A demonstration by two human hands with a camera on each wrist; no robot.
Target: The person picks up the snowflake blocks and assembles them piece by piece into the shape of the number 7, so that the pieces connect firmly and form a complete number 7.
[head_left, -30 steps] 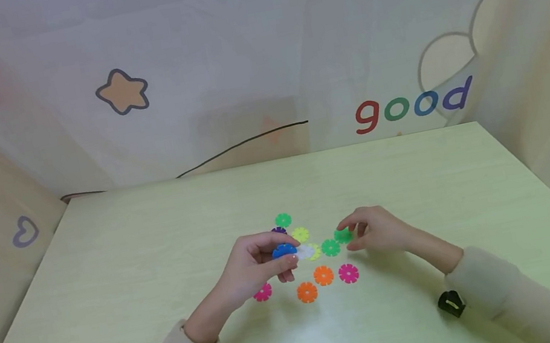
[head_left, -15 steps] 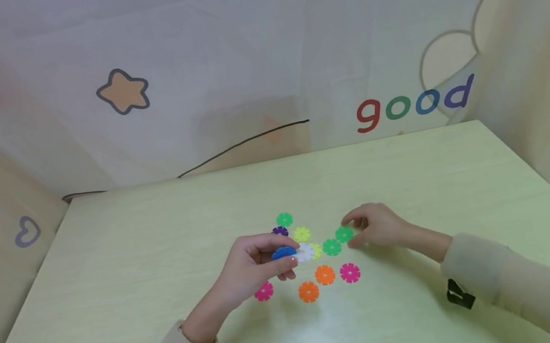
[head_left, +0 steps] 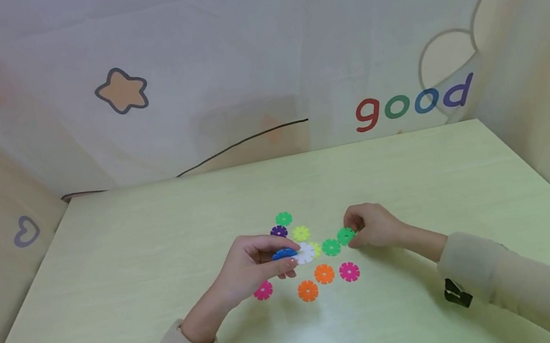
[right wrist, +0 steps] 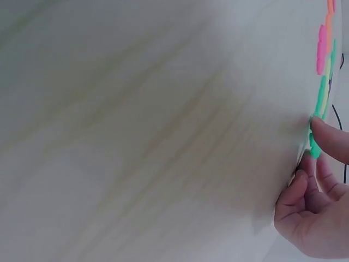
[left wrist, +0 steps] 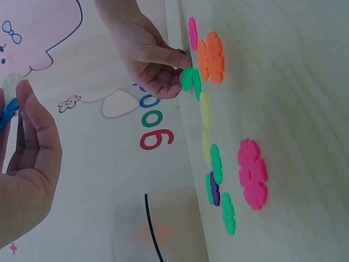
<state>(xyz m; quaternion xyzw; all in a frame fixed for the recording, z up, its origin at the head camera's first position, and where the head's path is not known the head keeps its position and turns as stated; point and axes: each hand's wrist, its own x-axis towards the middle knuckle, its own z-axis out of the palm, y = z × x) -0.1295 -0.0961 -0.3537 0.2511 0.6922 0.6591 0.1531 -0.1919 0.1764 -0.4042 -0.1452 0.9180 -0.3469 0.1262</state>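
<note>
In the head view my left hand (head_left: 255,267) holds a blue snowflake disc (head_left: 283,253) and a white snowflake disc (head_left: 305,253) between thumb and fingers, above the table. The two discs sit edge to edge, partly covered by the fingertips. My right hand (head_left: 375,226) pinches the edge of a green snowflake disc (head_left: 345,236) at the table. The right wrist view shows the thumb (right wrist: 332,141) on one side of that disc and fingers on the other. Just left of it lies a second green disc (head_left: 331,247).
Loose snowflake discs lie around the hands: two orange (head_left: 308,291), two pink (head_left: 350,272), two yellow (head_left: 300,233), a purple one (head_left: 278,231) and another green one (head_left: 284,219). A printed curtain (head_left: 210,54) rises behind the pale table (head_left: 153,230).
My right hand's fingers have closed in on the green disc, which has shifted slightly. My left hand stays in place, with the white disc tilted to show more of its face.
</note>
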